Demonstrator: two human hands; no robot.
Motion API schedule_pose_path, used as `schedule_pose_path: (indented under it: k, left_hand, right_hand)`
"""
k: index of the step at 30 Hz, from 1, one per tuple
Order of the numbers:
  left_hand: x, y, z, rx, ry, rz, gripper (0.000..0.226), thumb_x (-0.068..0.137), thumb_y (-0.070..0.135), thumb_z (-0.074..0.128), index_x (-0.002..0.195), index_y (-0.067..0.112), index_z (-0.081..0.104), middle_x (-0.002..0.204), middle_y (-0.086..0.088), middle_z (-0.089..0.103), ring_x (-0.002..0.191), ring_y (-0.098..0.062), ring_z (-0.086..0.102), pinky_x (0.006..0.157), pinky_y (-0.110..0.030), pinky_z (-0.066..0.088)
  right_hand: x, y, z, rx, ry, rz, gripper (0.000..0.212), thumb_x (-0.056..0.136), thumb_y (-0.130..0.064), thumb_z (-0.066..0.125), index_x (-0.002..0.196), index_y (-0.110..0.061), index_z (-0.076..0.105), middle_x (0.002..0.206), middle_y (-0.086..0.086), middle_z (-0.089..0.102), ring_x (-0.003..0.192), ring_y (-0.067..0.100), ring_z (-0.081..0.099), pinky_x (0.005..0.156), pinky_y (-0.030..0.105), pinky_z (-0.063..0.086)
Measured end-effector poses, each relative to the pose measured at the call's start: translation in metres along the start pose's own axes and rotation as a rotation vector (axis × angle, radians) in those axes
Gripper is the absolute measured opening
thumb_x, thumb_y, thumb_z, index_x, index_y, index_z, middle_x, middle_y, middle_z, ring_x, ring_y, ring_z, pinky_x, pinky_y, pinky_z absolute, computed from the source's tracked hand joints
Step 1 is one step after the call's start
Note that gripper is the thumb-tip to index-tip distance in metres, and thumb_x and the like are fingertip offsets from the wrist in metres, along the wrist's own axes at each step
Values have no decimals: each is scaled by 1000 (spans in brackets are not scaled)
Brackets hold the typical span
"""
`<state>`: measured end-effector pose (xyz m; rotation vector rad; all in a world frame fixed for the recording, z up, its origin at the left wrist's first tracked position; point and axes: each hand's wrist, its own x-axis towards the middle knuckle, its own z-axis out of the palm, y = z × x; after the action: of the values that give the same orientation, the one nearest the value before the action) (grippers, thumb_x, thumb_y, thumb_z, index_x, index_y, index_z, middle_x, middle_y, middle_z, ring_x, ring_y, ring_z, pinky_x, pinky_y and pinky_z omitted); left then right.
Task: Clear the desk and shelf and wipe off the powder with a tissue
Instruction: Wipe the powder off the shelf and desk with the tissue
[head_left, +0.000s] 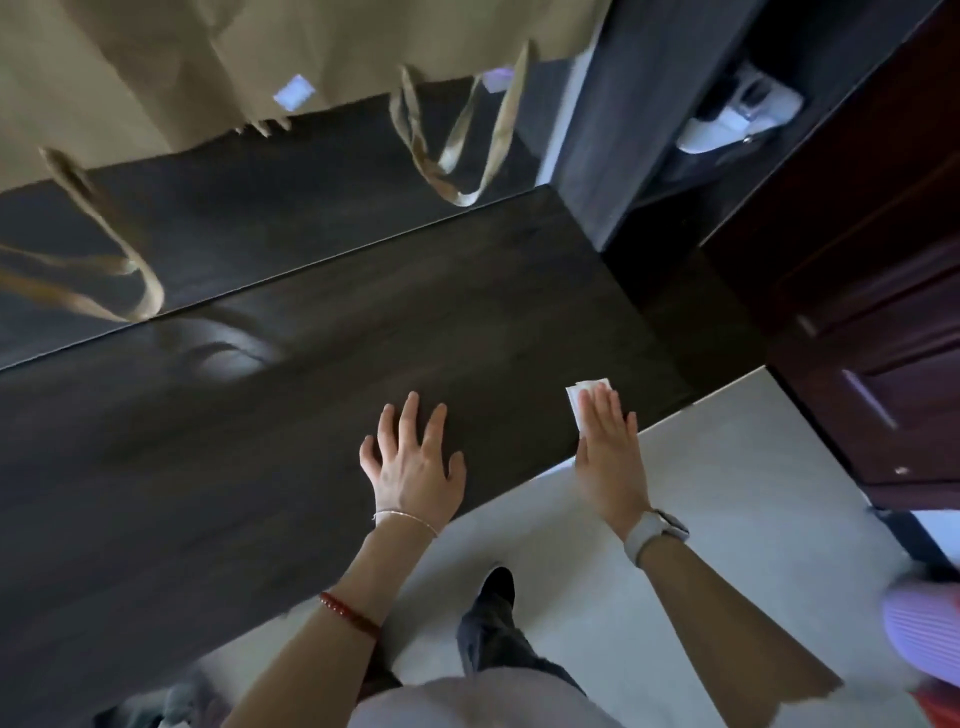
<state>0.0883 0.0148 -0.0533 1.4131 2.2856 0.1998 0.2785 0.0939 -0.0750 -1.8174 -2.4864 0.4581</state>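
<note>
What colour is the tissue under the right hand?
White tissue, seen in the head view.

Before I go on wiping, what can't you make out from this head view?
- Tissue: mostly under the right hand; its soiling is hidden.
- Powder on the desk: none discernible on the dark, glossy top.
- White object on the shelf: blurred, unidentifiable.
- Paper bags: cut off by the top edge.

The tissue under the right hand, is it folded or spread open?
Folded, it seems. The tissue shows as a small neat rectangle with straight edges, pressed flat on the desk by the right hand.
</note>
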Motion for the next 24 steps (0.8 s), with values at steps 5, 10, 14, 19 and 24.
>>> schedule_pose_path:
  k: [5, 10, 14, 19, 24]
  left_hand:
    - [26, 33, 9, 84, -38, -60, 60, 89, 47, 43, 142, 35, 18, 155, 0, 5, 141, -28, -2, 111, -52, 8]
    - [32, 36, 6, 100, -14, -92, 58, 86, 48, 48, 138, 35, 28, 154, 0, 11, 140, -28, 2, 110, -50, 10]
    - [68, 48, -2, 67, 14, -91, 61, 86, 47, 49, 140, 33, 24, 154, 0, 8, 140, -28, -1, 111, -50, 9]
    - [97, 65, 1, 72, -64, -130, 67, 84, 53, 50, 140, 38, 18, 155, 3, 0, 141, -28, -6, 109, -57, 5]
    - [94, 62, 2, 87, -60, -125, 66, 84, 57, 46, 140, 40, 16, 155, 6, -2, 141, -26, -7, 109, -55, 4]
  right_hand:
    - [58, 41, -17, 52, 81, 163, 58, 90, -3, 41, 143, -7, 18, 153, 17, 13, 142, 32, 7, 114, 44, 6]
    - [115, 33, -23, 15, 30, 61, 61, 91, -7, 38, 145, -9, 10, 155, 15, 4, 142, 29, -1, 114, 44, 4]
    - [165, 22, -28, -81, -27, -137, 61, 91, -6, 34, 145, -13, 7, 155, 8, 2, 142, 23, -4, 114, 43, 1]
    - [207, 12, -36, -44, -45, -175, 60, 87, -1, 34, 142, -12, 14, 154, 7, 10, 142, 21, 0, 114, 38, 8]
    - [190, 14, -29, 15, -12, -69, 61, 89, -6, 36, 144, -7, 10, 155, 12, 7, 142, 24, 2, 115, 38, 10]
